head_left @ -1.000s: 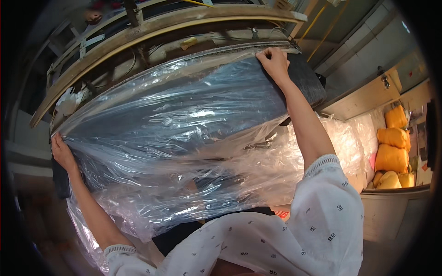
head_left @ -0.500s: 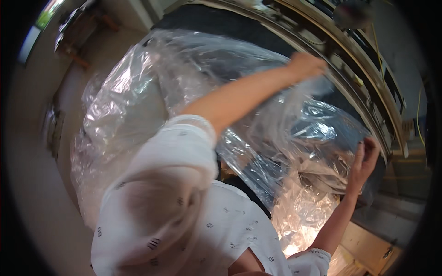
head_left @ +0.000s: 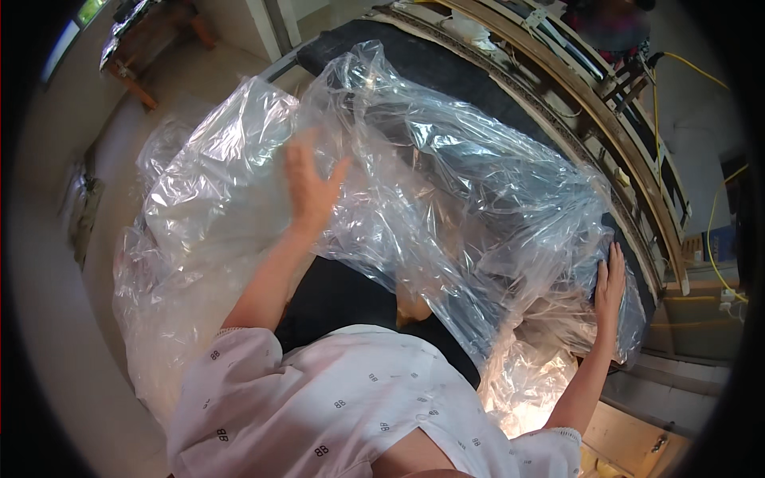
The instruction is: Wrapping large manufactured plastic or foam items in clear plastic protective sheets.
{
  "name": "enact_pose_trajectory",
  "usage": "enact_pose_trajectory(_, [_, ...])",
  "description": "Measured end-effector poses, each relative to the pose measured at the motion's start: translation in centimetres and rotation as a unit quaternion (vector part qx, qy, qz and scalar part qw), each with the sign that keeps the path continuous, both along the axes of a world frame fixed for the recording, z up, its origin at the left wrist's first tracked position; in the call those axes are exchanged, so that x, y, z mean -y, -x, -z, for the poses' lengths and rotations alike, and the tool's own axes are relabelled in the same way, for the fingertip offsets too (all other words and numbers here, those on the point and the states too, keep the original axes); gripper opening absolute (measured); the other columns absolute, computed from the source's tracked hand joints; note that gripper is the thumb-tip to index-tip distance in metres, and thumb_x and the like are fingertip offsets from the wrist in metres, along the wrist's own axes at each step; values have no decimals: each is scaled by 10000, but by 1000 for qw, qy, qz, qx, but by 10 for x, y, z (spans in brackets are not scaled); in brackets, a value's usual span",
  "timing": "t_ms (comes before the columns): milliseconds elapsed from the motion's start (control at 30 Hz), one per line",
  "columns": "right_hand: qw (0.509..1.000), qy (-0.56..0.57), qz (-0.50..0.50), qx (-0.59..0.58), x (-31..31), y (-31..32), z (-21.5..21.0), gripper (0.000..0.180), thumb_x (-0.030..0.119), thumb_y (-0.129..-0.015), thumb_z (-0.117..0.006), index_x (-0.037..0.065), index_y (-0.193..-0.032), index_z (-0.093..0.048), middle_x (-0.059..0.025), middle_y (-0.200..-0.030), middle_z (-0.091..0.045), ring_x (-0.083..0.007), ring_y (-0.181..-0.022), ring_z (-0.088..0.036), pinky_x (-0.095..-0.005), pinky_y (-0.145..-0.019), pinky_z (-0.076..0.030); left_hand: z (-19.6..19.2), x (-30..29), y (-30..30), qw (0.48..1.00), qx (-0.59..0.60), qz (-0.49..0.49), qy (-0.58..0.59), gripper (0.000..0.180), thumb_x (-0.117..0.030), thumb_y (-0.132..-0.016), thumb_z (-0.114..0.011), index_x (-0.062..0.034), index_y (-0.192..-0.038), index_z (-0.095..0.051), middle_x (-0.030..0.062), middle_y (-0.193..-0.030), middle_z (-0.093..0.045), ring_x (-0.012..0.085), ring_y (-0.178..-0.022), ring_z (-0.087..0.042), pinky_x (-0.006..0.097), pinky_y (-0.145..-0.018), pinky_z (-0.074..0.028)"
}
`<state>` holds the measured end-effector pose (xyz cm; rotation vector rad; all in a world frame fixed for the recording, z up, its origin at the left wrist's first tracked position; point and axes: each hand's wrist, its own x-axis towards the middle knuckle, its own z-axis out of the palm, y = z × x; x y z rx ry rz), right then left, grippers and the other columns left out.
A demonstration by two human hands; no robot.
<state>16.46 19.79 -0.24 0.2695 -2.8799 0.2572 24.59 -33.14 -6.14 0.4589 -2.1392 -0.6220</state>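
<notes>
A large sheet of clear, crinkled plastic film spreads over a dark padded surface and hangs down in front of me and to my left. My left hand, slightly blurred, is raised over the film left of the middle, its fingers spread and nothing held. At the right edge, my right hand lies flat on the film with its fingers stretched out. Folds of film bunch between the two hands, some glowing warmly near my right forearm.
Wooden rails of a long bench run along the far and right side. Yellow cords hang at the right. A person is beyond the rails. A wooden table stands far left, and a wooden board lies at lower right.
My left hand has swung back from the far right rail to the left and now has spread fingers. My right hand has flattened onto the film. The plastic has shifted and bunched differently.
</notes>
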Motion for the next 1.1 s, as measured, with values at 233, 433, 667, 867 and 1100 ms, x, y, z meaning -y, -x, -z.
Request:
enact_pose_trajectory(233, [948,232,-194,-95,193,-42,-30,160,132,-821,-580,21,-935,-567,-129,-1013,-567,-251,-827,-558,-305,-708,-447,73,87,-4,968,203,25,-144,741,-255,-764,-706,-27,-1361,-330,194,-1252,-473,279,-1083,-521,401,-901,-411])
enact_pose_trajectory(433, [892,42,-260,368,278,-53,24,267,171,-818,-645,50,-1046,-575,-94,-963,-617,-205,-806,-595,-288,-657,-470,52,81,-21,912,64,203,-351,478,-169,-917,-509,-57,-1358,-363,52,-742,-575,102,-512,-507,240,-488,-418])
enact_pose_trajectory(667, [881,415,-67,218,192,7,-38,323,352,-862,-598,73,-1026,-603,24,-826,-582,-74,-718,-515,-211,-622,-402,-22,68,-50,824,-9,307,-475,347,-113,-950,-434,-47,-1289,-468,26,-727,-547,67,-578,-468,203,-523,-390])
enact_pose_trajectory(867, [841,493,64,-214,-35,26,-163,220,240,-887,-561,32,-931,-614,-6,-788,-581,-80,-717,-526,-227,-689,-431,-50,-16,-56,633,116,596,-480,250,-24,-869,-506,-13,-1086,-629,87,-938,-650,187,-877,-586,310,-829,-413])
enact_pose_trajectory(1100, [849,508,-111,96,131,-67,-115,404,338,-926,-465,28,-1172,-547,-77,-1175,-566,-171,-1037,-545,-305,-883,-423,-69,-119,-59,587,204,758,-196,362,31,-797,-530,-115,-1115,-622,56,-1008,-653,202,-919,-605,352,-824,-386])
